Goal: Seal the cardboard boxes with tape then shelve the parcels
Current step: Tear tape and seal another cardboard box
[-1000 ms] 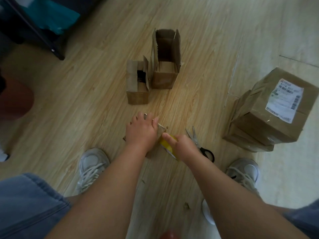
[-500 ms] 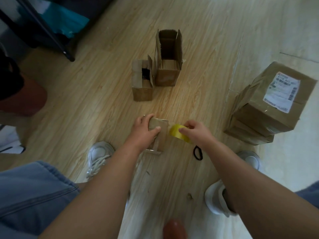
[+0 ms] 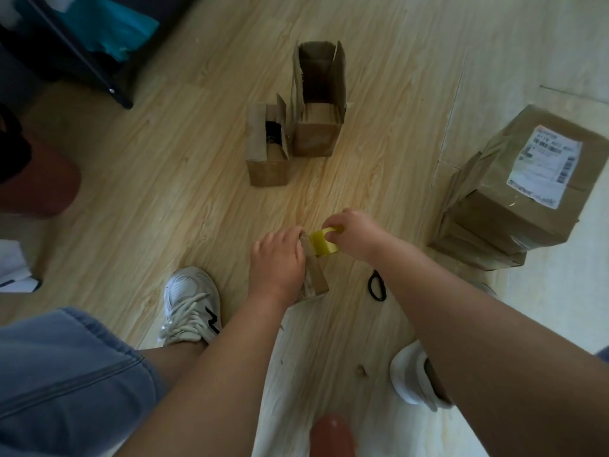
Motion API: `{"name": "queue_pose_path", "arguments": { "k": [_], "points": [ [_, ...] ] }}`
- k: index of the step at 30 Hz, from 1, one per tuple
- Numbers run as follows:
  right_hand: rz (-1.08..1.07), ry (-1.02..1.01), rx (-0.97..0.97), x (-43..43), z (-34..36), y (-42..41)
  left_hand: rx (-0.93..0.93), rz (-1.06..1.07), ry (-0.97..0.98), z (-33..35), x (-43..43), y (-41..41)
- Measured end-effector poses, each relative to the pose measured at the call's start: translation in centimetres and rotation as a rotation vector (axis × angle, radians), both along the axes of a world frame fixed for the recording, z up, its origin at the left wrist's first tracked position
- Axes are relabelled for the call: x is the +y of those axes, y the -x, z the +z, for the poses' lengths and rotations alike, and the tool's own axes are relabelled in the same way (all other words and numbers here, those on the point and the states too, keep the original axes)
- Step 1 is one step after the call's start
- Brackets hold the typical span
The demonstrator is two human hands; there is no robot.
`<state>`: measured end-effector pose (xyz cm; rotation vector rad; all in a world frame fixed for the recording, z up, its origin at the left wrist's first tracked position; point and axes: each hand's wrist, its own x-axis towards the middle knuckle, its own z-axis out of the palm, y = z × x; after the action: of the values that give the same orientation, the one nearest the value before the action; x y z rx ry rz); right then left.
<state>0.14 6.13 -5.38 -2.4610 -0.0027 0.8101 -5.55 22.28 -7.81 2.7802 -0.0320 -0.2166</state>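
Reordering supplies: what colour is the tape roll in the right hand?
Yellow; the right hand grips the tape roll, seen in the head view.

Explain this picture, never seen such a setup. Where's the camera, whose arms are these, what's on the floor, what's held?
There is no robot here. A person wears one wide-angle camera on the head, and it looks down at their own arms and shoes. The left hand grips a small cardboard box on the wooden floor. The right hand pinches a yellow tape roll at the box's far end. Farther off stand a short open box and a taller open box. At right sits a stack of closed parcels. A black scissors handle shows beside the right forearm.
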Motion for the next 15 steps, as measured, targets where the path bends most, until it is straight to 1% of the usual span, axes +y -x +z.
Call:
{"name": "queue_pose_path", "arguments": {
  "k": [5, 8, 12, 15],
  "points": [
    [0.085, 0.071, 0.009, 0.1, -1.3, -0.3, -0.018, 0.016, -0.034, -0.4, -0.5, -0.2],
    [0.1, 0.086, -0.041, 0.7, -2.2, 0.1, -0.034, 0.009, -0.058, -0.3, -0.6, -0.4],
    [0.013, 0.039, -0.064, 1.0, -3.4, 0.5, -0.045, -0.001, -0.058, -0.4, -0.4, -0.8],
    [-0.16, -0.098, -0.048, 0.1, -3.1, 1.4, -0.12, -0.012, -0.039, -0.7, -0.4, 0.2]
  ]
}}
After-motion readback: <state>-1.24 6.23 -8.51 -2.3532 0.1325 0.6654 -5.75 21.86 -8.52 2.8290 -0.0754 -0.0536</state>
